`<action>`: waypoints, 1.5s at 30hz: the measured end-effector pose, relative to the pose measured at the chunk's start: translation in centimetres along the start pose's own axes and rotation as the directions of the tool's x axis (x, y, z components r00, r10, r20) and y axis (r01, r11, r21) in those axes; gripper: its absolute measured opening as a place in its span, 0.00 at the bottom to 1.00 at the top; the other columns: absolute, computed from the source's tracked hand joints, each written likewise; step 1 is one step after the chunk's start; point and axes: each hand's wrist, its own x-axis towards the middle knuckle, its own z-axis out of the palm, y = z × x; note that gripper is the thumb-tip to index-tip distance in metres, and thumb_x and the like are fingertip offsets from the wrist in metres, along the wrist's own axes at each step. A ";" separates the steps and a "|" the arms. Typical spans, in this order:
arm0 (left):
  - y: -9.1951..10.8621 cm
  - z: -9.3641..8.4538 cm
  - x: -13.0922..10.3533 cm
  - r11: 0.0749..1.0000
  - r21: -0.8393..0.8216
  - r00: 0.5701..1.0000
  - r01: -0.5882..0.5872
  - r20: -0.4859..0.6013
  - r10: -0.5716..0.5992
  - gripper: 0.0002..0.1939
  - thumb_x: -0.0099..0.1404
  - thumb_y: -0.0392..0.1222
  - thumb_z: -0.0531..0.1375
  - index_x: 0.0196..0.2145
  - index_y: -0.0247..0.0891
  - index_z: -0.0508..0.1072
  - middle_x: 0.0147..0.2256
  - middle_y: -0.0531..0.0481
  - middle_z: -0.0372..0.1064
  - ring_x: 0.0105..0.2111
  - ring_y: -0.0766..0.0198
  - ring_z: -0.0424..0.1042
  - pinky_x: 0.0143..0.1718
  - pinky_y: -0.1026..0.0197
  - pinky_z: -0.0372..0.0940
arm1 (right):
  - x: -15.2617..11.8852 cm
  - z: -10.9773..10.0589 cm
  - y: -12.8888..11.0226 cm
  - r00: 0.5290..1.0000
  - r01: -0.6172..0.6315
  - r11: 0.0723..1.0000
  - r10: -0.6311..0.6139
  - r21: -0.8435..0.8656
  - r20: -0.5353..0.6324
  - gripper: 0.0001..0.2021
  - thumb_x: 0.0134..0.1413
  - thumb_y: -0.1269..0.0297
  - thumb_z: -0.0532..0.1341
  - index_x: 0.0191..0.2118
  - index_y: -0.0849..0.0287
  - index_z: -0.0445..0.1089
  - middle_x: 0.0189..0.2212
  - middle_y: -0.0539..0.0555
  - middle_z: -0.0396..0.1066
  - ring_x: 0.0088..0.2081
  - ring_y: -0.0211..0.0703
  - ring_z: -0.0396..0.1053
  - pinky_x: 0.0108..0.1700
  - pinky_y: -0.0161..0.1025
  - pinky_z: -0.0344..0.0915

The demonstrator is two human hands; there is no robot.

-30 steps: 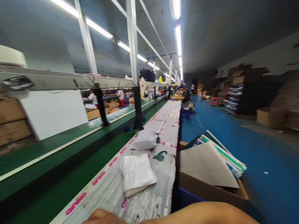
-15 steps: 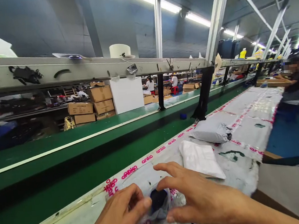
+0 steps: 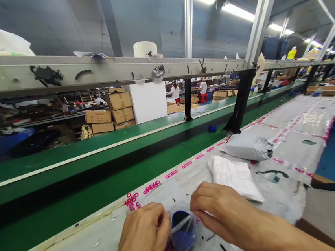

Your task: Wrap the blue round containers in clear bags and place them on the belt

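A blue, round, hollow piece with a dark inside point(image 3: 182, 236) stands on the plastic-covered bench between my hands. Thin clear plastic, seemingly a bag point(image 3: 190, 226), surrounds it. My left hand point(image 3: 149, 230) is closed at the left edge of this plastic, thumb pressed to the fingers. On the other side my right hand point(image 3: 220, 211) has its fingers bent together at the plastic's right edge; its fingertips are partly hidden. Just beyond the right hand lies a flat white packet point(image 3: 234, 176). A grey plastic mailer bag point(image 3: 245, 146) rests behind that packet.
A green conveyor belt point(image 3: 147, 159) runs along the bench's far side, carrying a small blue piece point(image 3: 212, 128). Above it spans a metal rail point(image 3: 105, 70) with a white tape roll point(image 3: 145, 49). A cardboard box point(image 3: 332, 212) stands at the right.
My spread right-hand fingers have closed in at the plastic's edge. My left finger and thumb have come together. The blue piece now shows more clearly, and the view has shifted left.
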 end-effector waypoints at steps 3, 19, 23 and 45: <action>0.3 -0.2 -0.2 1.000 0.001 1.000 -0.005 -0.002 0.005 0.18 0.72 0.45 0.46 0.24 0.40 0.61 0.28 0.51 0.69 0.29 0.61 0.66 0.33 0.57 0.50 | 0.0 -0.1 -0.2 0.999 -0.034 0.999 0.035 0.038 -0.017 0.09 0.64 0.76 0.59 0.42 0.56 0.73 0.37 0.50 0.72 0.42 0.46 0.70 0.45 0.42 0.65; 0.8 -0.6 -0.7 0.975 -0.221 0.999 0.029 0.046 -0.020 0.20 0.71 0.47 0.50 0.21 0.39 0.59 0.23 0.55 0.66 0.26 0.64 0.64 0.29 0.59 0.49 | 0.6 4.3 -1.6 0.973 -0.221 0.962 0.207 0.159 0.102 0.45 0.48 0.60 0.76 0.69 0.61 0.57 0.63 0.68 0.62 0.61 0.68 0.62 0.57 0.60 0.66; 0.1 -0.7 -0.5 0.933 -0.360 0.998 0.012 0.063 0.011 0.24 0.74 0.52 0.46 0.23 0.39 0.65 0.25 0.55 0.67 0.29 0.63 0.66 0.32 0.60 0.54 | 1.2 6.3 -1.0 0.979 -0.184 0.956 0.199 0.227 -0.042 0.08 0.57 0.73 0.65 0.42 0.57 0.74 0.39 0.53 0.74 0.42 0.49 0.73 0.43 0.43 0.68; -2.2 4.6 0.9 0.792 -0.609 0.989 -0.039 0.089 0.117 0.58 0.42 0.39 0.77 0.68 0.43 0.57 0.66 0.43 0.57 0.65 0.46 0.58 0.67 0.50 0.53 | 3.1 6.1 2.6 0.854 -0.244 0.345 0.520 0.906 0.032 0.22 0.54 0.43 0.68 0.36 0.60 0.68 0.29 0.54 0.75 0.30 0.45 0.71 0.32 0.37 0.65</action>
